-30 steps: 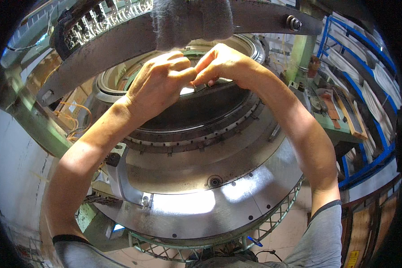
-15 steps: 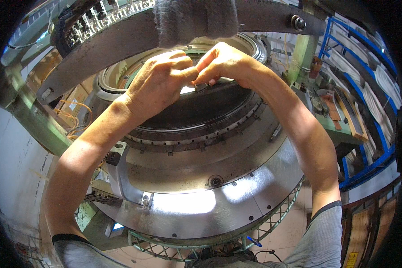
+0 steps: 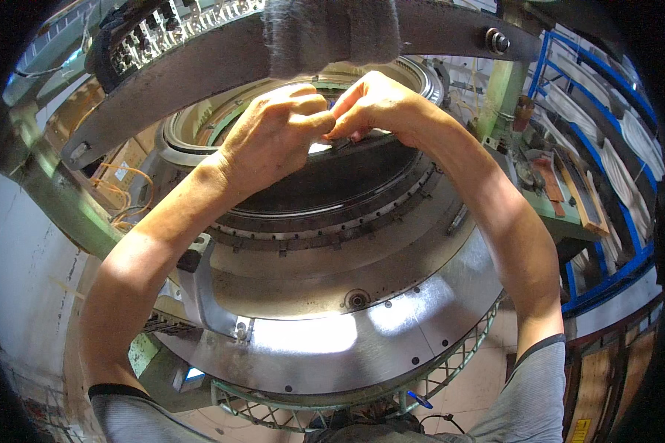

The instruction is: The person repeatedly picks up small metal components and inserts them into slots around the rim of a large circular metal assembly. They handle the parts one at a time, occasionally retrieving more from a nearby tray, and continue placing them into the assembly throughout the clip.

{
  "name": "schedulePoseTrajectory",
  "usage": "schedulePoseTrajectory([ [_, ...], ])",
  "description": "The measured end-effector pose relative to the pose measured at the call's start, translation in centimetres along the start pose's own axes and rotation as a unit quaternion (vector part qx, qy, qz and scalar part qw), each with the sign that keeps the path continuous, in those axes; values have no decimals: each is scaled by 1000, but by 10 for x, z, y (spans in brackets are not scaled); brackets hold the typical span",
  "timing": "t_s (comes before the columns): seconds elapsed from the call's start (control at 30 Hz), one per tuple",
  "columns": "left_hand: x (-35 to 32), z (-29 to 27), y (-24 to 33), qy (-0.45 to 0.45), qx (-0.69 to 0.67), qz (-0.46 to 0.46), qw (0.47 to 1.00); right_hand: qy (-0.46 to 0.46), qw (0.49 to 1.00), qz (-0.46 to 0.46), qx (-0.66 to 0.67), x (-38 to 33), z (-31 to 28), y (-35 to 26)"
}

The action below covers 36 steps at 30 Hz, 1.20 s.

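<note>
Both arms reach forward over a large round machine (image 3: 318,280) with a dark inner cylinder (image 3: 325,177). My left hand (image 3: 277,133) is curled closed above the cylinder's rim, its back toward me. Close against it, my right hand (image 3: 373,109) bends down with thumb and fingers pinched together. The fingertips of the two hands meet near the rim, and whatever they hold is too small or too hidden to name. A small dark metal piece (image 3: 341,142) shows just under the right fingers, at the rim.
A curved metal bar (image 3: 443,35) wrapped with grey cloth (image 3: 332,37) crosses above the hands. Green posts (image 3: 504,92) stand on both sides. At right are a blue rack (image 3: 606,277) with white fabric and a bench with a wooden strip (image 3: 580,192). Orange cables (image 3: 137,196) hang at left.
Both hands have shifted slightly to the right, and the left wrist has moved with them. The fingers stay pinched close together; the view has shifted a little.
</note>
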<state>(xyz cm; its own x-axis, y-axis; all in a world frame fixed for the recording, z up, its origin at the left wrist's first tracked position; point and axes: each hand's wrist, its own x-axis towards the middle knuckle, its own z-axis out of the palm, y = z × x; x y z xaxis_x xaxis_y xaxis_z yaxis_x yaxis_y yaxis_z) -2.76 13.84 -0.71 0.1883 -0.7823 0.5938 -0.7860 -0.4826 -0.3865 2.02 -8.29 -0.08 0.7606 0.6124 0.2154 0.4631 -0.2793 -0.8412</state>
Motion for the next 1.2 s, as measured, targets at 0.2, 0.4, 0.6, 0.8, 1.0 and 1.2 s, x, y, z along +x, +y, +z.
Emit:
schedulePoseTrajectory([
  [0.2, 3, 2, 1, -3, -13, -1, 1000, 5, 1000, 10, 4, -2, -2, 2],
  [0.4, 6, 5, 3, 2, -33, -1, 999, 11, 1000, 14, -9, -3, -5, 5],
  [0.6, 8, 8, 7, 4, -33, -18, 999, 21, 999, 14, 28, -2, -6, 8],
  [0.8, 9, 8, 5, -6, -41, -27, 999, 28, 999, -2, 32, -4, -5, 9],
  [1.0, 14, 10, 7, -9, -59, -21, 998, 33, 998, -18, 41, 0, -6, 16],
  [1.2, 12, 6, 1, -36, -43, -25, 998, 23, 999, -20, 37, 1, -6, 15],
])
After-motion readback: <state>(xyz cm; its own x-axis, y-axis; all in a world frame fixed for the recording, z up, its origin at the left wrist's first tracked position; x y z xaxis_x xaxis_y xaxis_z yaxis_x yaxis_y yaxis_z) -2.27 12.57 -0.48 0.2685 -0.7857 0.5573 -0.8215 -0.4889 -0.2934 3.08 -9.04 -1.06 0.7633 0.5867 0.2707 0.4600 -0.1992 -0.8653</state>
